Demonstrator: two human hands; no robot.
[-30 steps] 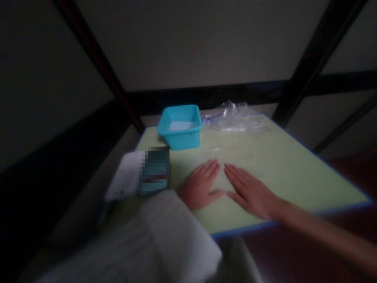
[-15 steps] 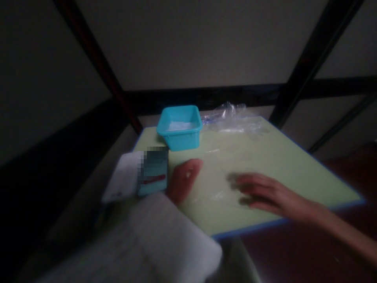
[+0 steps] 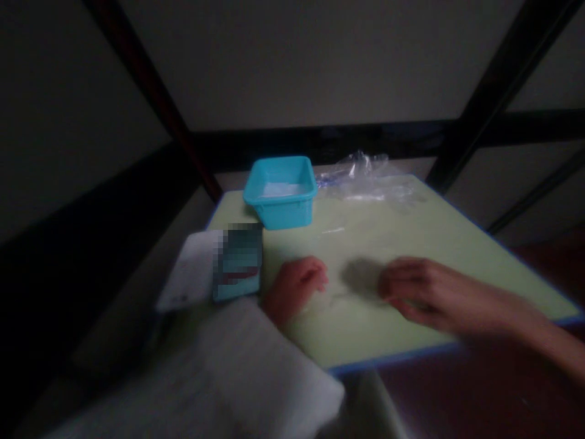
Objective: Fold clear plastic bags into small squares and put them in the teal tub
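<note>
Over the near middle of the pale green table (image 3: 365,332) is my left hand (image 3: 295,286), its fingers curled in. Whatever it may hold is too small or hidden to name. My right hand (image 3: 423,292) is a little blurred, above the table to the right, with fingers bent together and thumb below them. Anything between them cannot be made out. Faint glints near both hands look like thin clear plastic (image 3: 333,230) lying flat. Left of my left hand lies a flat rectangular item (image 3: 237,289) with a dark red stripe, partly pixelated.
A turquoise plastic basket (image 3: 287,213) with something whitish inside stands at the back left. Crumpled clear plastic bags (image 3: 365,177) lie at the back edge. A white flat item (image 3: 187,271) sits at the left. Grey-white fabric (image 3: 269,372) covers the front left.
My right hand has moved slightly right, and its spread fingers have bent together. My left hand has turned and its fingers now curl inward. The view has shifted slightly.
</note>
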